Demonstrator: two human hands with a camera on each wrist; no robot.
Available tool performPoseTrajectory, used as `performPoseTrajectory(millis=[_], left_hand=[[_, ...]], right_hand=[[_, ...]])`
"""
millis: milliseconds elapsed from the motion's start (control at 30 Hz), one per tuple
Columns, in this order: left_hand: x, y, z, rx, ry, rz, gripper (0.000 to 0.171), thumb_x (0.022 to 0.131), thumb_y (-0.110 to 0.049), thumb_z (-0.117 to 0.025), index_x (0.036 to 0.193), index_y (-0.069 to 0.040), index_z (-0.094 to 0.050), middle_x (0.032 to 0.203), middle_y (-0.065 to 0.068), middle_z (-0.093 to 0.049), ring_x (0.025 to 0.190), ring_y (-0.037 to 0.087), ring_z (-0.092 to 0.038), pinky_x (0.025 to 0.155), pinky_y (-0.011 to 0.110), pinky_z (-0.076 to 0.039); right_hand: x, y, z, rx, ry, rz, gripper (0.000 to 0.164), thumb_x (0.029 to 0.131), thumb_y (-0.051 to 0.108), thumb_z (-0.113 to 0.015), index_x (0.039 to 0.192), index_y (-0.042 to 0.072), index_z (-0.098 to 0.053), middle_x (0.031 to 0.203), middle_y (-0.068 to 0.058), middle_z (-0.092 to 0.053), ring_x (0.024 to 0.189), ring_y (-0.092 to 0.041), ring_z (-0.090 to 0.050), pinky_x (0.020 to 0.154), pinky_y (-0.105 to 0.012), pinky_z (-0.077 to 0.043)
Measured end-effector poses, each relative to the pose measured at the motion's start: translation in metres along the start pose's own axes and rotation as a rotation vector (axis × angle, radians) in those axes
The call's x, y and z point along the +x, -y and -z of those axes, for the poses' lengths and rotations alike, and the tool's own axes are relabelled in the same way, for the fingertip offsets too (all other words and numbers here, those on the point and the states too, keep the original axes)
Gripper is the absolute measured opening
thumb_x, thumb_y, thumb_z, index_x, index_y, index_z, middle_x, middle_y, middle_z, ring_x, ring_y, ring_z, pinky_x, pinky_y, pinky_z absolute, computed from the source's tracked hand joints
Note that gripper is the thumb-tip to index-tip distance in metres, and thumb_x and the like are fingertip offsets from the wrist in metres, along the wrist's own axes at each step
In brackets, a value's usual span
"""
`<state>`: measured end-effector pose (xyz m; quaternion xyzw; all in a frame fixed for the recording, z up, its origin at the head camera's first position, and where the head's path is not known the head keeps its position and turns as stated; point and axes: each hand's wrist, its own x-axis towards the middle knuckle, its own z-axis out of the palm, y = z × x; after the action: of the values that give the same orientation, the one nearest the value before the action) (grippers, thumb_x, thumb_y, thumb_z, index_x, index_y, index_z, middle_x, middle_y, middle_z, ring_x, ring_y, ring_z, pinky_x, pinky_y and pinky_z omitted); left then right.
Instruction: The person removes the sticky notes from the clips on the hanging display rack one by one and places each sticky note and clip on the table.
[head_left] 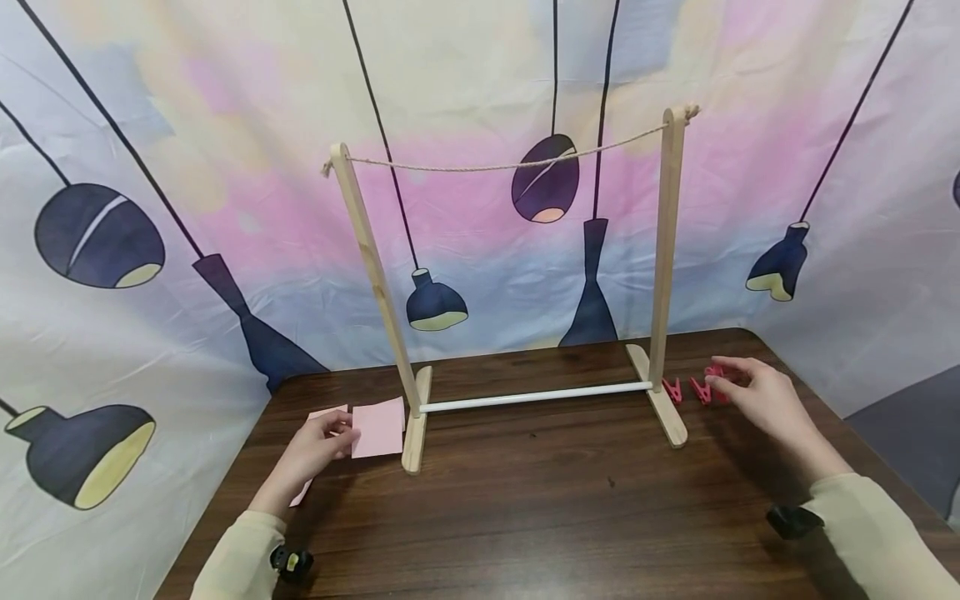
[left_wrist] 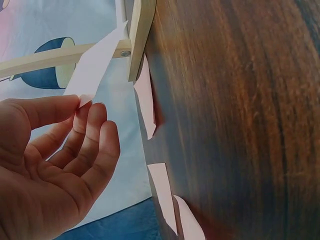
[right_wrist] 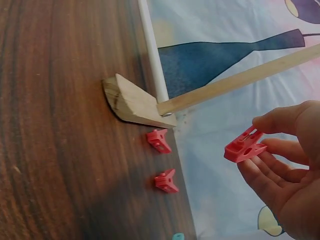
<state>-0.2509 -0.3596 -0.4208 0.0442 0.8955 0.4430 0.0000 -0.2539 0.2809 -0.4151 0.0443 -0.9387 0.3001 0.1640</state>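
On the left, my left hand pinches a square pink paper by its edge between thumb and forefinger. The left wrist view has the held paper tilted above the table, other fingers loosely bent. More pink papers lie on the tabletop below that hand. At the right, my right hand holds a red clothespin between thumb and fingers, raised off the table. Two other red clothespins, one nearer the rack's foot and one farther off, lie on the table.
A wooden rack stands at mid-table, with two posts, a sagging twine line and a white crossbar. Behind the dark wooden table hangs a lamp-patterned cloth. A small blue-green object shows at the right wrist view's bottom edge.
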Motion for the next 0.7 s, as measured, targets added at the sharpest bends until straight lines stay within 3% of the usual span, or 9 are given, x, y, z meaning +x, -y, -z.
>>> performPoseTrajectory(millis=[267,700], left_hand=[[0.001,0.003,-0.002,0.016,0.017,0.021,0.031,0.098,-0.009,-0.065,0.119,0.013,-0.058,0.095,0.014,-0.064,0.079,0.019,-0.061,0.066,0.028,-0.056],[-0.001,0.012,-0.003,0.073,0.013,0.033,0.024,0.096,-0.004,-0.064,0.114,0.010,-0.059,0.092,0.013,-0.063,0.075,0.021,-0.060,0.063,0.030,-0.054]], right_hand=[[-0.002,-0.010,-0.009,-0.006,0.083,-0.023,0.053,0.100,0.032,-0.065,0.132,-0.009,-0.058,0.111,-0.030,-0.065,0.094,-0.040,-0.062,0.066,-0.037,-0.046],[-0.004,-0.018,-0.020,-0.026,0.181,-0.034,0.051,0.098,0.025,-0.069,0.129,-0.013,-0.059,0.099,-0.025,-0.069,0.083,-0.032,-0.065,0.060,-0.035,-0.047]])
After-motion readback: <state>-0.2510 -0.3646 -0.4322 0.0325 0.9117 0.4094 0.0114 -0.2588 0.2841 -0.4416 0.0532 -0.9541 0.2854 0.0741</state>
